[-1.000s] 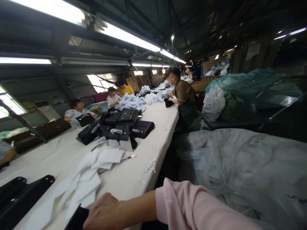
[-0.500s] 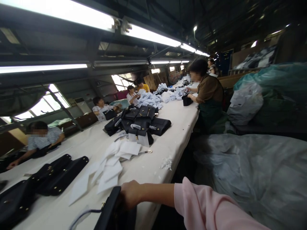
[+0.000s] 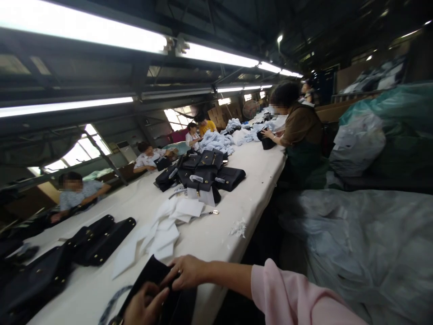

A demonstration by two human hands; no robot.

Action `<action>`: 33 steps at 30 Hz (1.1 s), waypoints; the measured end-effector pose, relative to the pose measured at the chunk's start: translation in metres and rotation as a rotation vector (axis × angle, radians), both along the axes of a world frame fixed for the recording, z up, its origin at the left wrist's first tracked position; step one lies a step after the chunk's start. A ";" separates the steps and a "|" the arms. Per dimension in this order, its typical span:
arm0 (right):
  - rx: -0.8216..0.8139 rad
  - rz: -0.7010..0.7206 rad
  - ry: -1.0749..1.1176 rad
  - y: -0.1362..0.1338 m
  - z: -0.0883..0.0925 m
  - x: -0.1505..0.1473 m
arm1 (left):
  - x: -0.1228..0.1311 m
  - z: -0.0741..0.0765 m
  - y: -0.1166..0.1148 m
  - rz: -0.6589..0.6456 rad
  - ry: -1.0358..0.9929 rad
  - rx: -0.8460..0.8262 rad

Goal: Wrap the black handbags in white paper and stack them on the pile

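Note:
A black handbag (image 3: pixel 151 271) stands at the near edge of the table, cut off by the bottom of the picture. My right hand (image 3: pixel 188 272), with a ring on one finger and a pink sleeve, grips the bag's upper part, its fingers pointing left. Close beside it, my left hand (image 3: pixel 145 304) has curled fingers on the bag's near side. The two hands nearly meet, and the bag's inside is mostly hidden. A pale wrapped handle (image 3: pixel 113 303) curves out to the left of the bag.
White sheets (image 3: pixel 165 232) lie just beyond the bag on the long table (image 3: pixel 250 180). Black bags are piled farther up (image 3: pixel 203 174), and more black pieces (image 3: pixel 98 241) lie left. A co-worker (image 3: pixel 301 131) stands at the right edge; plastic sacks (image 3: pixel 365 234) fill the right side.
My left hand has come into view on the handbag. My right hand's fingers, hidden before, now show on it. The whole view has shifted slightly.

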State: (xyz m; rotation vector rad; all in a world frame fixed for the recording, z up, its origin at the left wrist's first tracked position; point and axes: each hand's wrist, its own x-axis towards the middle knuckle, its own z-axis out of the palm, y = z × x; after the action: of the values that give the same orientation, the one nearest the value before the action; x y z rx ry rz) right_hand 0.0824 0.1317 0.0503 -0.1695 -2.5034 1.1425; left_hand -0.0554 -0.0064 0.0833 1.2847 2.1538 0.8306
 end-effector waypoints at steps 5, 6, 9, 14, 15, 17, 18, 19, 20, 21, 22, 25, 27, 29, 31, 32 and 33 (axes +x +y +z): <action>0.272 -0.069 -0.143 -0.011 0.027 0.007 | 0.020 0.020 -0.002 -0.053 0.085 0.181; 0.337 -0.102 -0.194 -0.013 0.032 0.007 | 0.023 0.024 -0.001 -0.027 0.050 0.175; 0.423 -0.172 -0.297 -0.018 0.046 0.007 | 0.025 0.033 -0.003 0.073 -0.090 0.106; 0.492 -0.306 -0.366 -0.004 0.058 0.010 | 0.011 0.044 -0.045 0.166 -0.213 -0.010; 0.500 -0.338 -0.376 0.002 0.060 0.011 | 0.006 0.046 -0.057 0.197 -0.215 -0.022; 0.502 -0.389 -0.395 0.013 0.062 0.014 | -0.001 0.049 -0.079 0.261 -0.186 -0.038; 0.497 -0.403 -0.400 0.018 0.062 0.014 | -0.004 0.050 -0.087 0.286 -0.160 -0.039; 0.489 -0.409 -0.401 0.021 0.061 0.015 | -0.006 0.051 -0.093 0.304 -0.135 -0.031; 0.480 -0.410 -0.399 0.022 0.060 0.014 | -0.007 0.051 -0.096 0.323 -0.120 -0.022; 0.467 -0.411 -0.394 0.023 0.058 0.014 | -0.008 0.051 -0.098 0.346 -0.116 -0.006; 0.451 -0.414 -0.391 0.022 0.056 0.013 | -0.009 0.051 -0.098 0.367 -0.119 0.014; 0.388 -0.422 -0.381 0.021 0.049 0.012 | -0.012 0.045 -0.097 0.410 -0.167 0.061; 0.341 -0.418 -0.367 0.021 0.044 0.014 | -0.015 0.038 -0.099 0.412 -0.206 0.087; 0.306 -0.407 -0.344 0.021 0.039 0.018 | -0.018 0.028 -0.104 0.416 -0.214 0.117; 0.267 -0.399 -0.290 0.021 0.033 0.022 | -0.023 0.016 -0.110 0.427 -0.153 0.160; 0.245 -0.397 -0.256 0.020 0.030 0.024 | -0.025 0.011 -0.113 0.437 -0.108 0.181; 0.221 -0.398 -0.223 0.019 0.026 0.025 | -0.027 0.006 -0.115 0.449 -0.062 0.206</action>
State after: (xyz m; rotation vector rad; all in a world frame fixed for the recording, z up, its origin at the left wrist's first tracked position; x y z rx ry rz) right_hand 0.1076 0.1507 0.0765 -0.7314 -2.5991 0.7141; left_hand -0.0822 -0.1218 0.0890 0.8539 2.3923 1.2801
